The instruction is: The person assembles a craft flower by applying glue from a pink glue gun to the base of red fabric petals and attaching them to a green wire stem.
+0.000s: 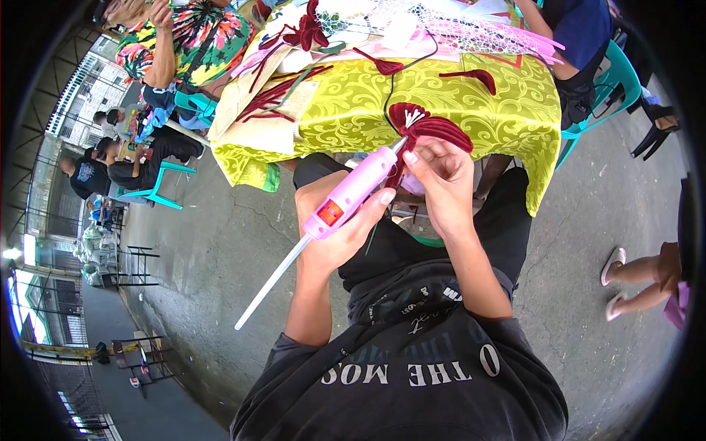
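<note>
My left hand is wrapped around a pink hot glue gun. A long translucent glue stick sticks out of its rear end. The metal nozzle reaches the base of a dark red fuzzy craft flower, made of bent pipe-cleaner-like strips with white stamens at its middle. My right hand pinches this flower by its base, just above my lap at the table's near edge. Whether nozzle and flower touch, I cannot tell. Two loose dark red petals, one a curved petal, lie on the table beyond.
A yellow-green patterned cloth covers the table. Dark red strips lie on paper at its left; white netting and pink sticks are farther back. A black cord trails beside the flower. People sit at both sides on teal chairs.
</note>
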Action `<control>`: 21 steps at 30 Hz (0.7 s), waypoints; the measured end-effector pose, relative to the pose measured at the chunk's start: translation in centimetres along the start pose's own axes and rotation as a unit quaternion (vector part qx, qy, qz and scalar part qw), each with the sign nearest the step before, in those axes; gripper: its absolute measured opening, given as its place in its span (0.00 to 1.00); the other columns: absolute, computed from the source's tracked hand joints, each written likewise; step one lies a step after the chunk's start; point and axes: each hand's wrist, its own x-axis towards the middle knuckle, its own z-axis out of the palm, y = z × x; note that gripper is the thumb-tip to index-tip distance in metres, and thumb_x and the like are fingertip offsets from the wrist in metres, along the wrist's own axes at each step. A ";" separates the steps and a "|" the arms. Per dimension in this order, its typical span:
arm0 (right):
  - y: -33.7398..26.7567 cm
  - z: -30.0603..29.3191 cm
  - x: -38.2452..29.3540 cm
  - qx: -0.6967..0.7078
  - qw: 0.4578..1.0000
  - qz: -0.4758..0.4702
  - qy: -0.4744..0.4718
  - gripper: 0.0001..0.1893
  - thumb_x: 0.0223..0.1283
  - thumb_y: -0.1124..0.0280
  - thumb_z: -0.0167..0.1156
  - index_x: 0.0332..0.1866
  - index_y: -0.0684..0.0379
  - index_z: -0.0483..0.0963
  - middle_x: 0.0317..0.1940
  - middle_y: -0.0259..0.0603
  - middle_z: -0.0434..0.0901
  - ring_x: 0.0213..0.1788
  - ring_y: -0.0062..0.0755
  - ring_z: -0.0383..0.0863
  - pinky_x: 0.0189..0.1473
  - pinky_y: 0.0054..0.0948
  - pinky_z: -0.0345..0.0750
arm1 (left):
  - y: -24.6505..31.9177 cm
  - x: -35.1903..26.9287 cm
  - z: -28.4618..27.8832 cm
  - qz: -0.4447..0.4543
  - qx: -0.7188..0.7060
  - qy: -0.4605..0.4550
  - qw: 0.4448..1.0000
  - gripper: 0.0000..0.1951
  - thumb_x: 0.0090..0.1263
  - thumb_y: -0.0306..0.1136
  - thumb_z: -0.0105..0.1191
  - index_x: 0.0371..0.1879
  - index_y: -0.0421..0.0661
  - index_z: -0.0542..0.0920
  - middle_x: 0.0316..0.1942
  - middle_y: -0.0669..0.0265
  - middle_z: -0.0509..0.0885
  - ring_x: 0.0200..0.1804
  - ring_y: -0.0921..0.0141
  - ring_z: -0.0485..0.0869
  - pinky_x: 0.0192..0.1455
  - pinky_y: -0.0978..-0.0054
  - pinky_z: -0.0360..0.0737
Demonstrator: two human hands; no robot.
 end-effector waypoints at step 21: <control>-0.1 0.1 0.1 0.024 1.000 -0.010 -0.006 0.11 0.60 0.83 0.64 0.48 0.70 0.76 0.41 0.41 0.82 0.42 0.23 0.80 0.43 0.24 0.81 | 0.0 -0.2 -0.1 -0.020 0.044 -0.014 0.999 0.10 0.56 0.29 0.70 0.22 0.37 0.82 0.15 0.63 0.77 0.16 0.70 0.75 0.20 0.72 0.68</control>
